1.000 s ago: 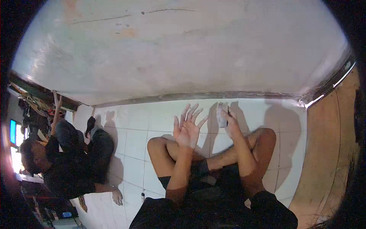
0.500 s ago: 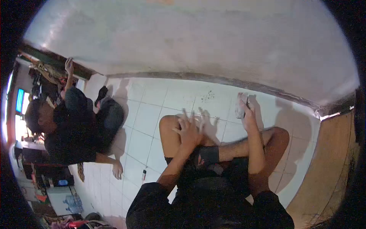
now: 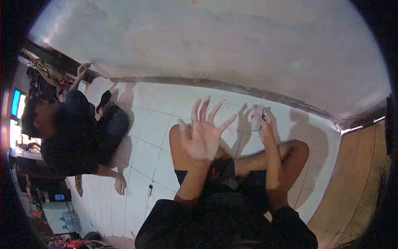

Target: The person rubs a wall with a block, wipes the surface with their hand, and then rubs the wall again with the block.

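My left hand (image 3: 205,139) is raised above my bent knee with the palm turned up and the fingers spread wide. It holds nothing, and the palm looks dusty. My right hand (image 3: 267,129) is closed around a pale, dusty, flat piece (image 3: 256,118) with a dark part beside the fingers. I cannot make out exactly what kind of thing it is. The piece is held up over the tiles, apart from the wall, and part of it is hidden by my fingers.
A stained wall (image 3: 232,45) rises ahead from white floor tiles (image 3: 141,155). Another person (image 3: 74,137) sits at left, one hand at the wall's base. A small dark-and-white tube (image 3: 150,190) lies on the floor. Wooden boards (image 3: 352,186) stand right; a water jug (image 3: 71,222) is far left.
My left hand has turned palm up, lifted and spread its fingers. My right hand still holds the pale piece, slightly tilted. The other person's raised hand has shifted along the wall base.
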A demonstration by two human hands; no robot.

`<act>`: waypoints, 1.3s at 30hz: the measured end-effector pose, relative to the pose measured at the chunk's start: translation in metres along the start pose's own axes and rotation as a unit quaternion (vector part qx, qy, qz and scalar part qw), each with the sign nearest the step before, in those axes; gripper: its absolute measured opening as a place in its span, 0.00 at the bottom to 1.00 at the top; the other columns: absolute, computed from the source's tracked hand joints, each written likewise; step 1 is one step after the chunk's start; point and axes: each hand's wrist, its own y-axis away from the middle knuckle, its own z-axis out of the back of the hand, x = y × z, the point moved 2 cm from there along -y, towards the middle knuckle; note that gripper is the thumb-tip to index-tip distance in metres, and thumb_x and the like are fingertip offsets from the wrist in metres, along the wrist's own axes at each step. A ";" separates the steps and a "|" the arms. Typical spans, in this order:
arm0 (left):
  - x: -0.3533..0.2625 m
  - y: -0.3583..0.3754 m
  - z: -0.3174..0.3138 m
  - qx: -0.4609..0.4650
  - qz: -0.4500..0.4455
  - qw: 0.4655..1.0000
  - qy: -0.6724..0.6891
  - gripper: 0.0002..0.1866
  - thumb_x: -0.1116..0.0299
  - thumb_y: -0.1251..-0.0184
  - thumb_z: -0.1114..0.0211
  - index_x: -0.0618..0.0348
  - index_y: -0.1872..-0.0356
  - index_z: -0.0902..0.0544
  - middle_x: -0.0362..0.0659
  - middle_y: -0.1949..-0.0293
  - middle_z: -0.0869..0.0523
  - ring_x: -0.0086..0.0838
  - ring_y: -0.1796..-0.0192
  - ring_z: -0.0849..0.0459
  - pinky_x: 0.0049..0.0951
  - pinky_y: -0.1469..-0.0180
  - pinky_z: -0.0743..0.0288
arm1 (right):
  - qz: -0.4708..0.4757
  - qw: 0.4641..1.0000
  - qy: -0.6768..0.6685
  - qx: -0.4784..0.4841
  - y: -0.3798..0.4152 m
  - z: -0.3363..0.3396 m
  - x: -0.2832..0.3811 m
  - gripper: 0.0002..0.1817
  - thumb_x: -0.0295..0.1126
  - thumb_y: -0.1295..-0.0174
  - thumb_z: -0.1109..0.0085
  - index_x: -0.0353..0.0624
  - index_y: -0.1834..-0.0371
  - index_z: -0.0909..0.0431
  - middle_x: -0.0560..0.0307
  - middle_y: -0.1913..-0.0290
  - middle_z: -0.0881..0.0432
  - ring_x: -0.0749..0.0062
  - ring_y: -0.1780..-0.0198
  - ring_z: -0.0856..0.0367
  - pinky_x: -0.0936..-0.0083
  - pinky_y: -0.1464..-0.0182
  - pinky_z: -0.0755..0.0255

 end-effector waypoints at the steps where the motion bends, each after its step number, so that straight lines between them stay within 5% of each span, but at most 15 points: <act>1: -0.007 -0.003 -0.013 -0.020 0.005 0.999 0.033 0.39 0.35 0.31 0.57 0.51 0.28 0.43 0.52 0.27 0.46 0.49 0.26 0.45 0.78 0.34 0.50 | -0.015 1.000 0.016 0.005 0.000 0.002 0.001 0.14 0.30 0.34 0.44 0.36 0.48 0.23 0.63 0.57 0.21 0.78 0.56 0.23 0.78 0.53 0.31; 11: -0.017 -0.001 -0.075 0.149 -0.081 0.980 0.102 0.40 0.30 0.34 0.57 0.43 0.27 0.43 0.55 0.24 0.57 0.54 0.27 0.46 0.78 0.43 0.36 | -0.002 0.999 0.026 -0.030 -0.019 0.021 -0.035 0.16 0.29 0.37 0.42 0.39 0.46 0.24 0.65 0.60 0.21 0.81 0.62 0.24 0.81 0.58 0.30; 14: -0.023 0.024 -0.127 0.200 -0.159 0.960 0.117 0.35 0.35 0.31 0.54 0.39 0.29 0.40 0.55 0.26 0.53 0.57 0.29 0.43 0.72 0.52 0.26 | -0.016 0.997 0.061 -0.035 -0.004 0.010 -0.015 0.16 0.29 0.37 0.41 0.38 0.46 0.24 0.64 0.59 0.20 0.81 0.61 0.23 0.81 0.58 0.30; 16: -0.024 0.039 -0.159 0.256 -0.207 0.928 0.174 0.32 0.39 0.30 0.51 0.40 0.30 0.39 0.55 0.29 0.49 0.57 0.31 0.41 0.68 0.55 0.24 | 0.088 0.961 0.261 -0.024 -0.053 0.065 -0.093 0.19 0.31 0.36 0.41 0.37 0.42 0.25 0.63 0.53 0.20 0.79 0.54 0.23 0.80 0.50 0.31; 17: -0.026 0.048 -0.174 0.266 -0.229 0.915 0.200 0.31 0.41 0.30 0.50 0.41 0.31 0.38 0.55 0.30 0.46 0.57 0.32 0.39 0.66 0.56 0.22 | 0.086 0.970 0.227 -0.012 -0.038 0.048 -0.071 0.20 0.31 0.36 0.42 0.37 0.41 0.25 0.63 0.52 0.20 0.78 0.52 0.23 0.80 0.47 0.32; 22: -0.021 0.059 -0.184 0.309 -0.314 0.870 0.220 0.32 0.41 0.31 0.47 0.41 0.30 0.38 0.48 0.27 0.53 0.52 0.28 0.50 0.67 0.51 0.25 | 0.055 0.997 0.055 -0.006 -0.013 0.011 -0.017 0.20 0.32 0.34 0.42 0.36 0.40 0.25 0.63 0.48 0.21 0.76 0.45 0.26 0.78 0.38 0.38; 23: -0.020 0.059 -0.183 0.314 -0.323 0.866 0.217 0.32 0.41 0.31 0.47 0.41 0.30 0.38 0.47 0.27 0.54 0.51 0.27 0.52 0.67 0.50 0.26 | 0.045 0.999 0.003 0.010 -0.010 0.008 -0.014 0.25 0.36 0.41 0.34 0.37 0.42 0.25 0.59 0.47 0.20 0.72 0.46 0.24 0.74 0.42 0.33; 31: -0.015 0.060 -0.179 0.325 -0.362 0.845 0.222 0.34 0.42 0.34 0.43 0.40 0.30 0.38 0.36 0.21 0.65 0.43 0.21 0.68 0.69 0.42 0.31 | 0.047 0.997 0.059 -0.002 -0.013 0.016 -0.023 0.23 0.33 0.37 0.39 0.36 0.40 0.26 0.59 0.45 0.21 0.73 0.45 0.25 0.75 0.40 0.35; 39: -0.016 0.063 -0.165 0.373 -0.349 0.847 0.145 0.31 0.46 0.31 0.44 0.40 0.30 0.37 0.36 0.22 0.61 0.41 0.21 0.65 0.68 0.38 0.36 | 0.043 0.997 0.059 0.001 -0.020 0.019 -0.029 0.22 0.30 0.33 0.43 0.34 0.37 0.28 0.58 0.43 0.22 0.74 0.43 0.26 0.76 0.38 0.37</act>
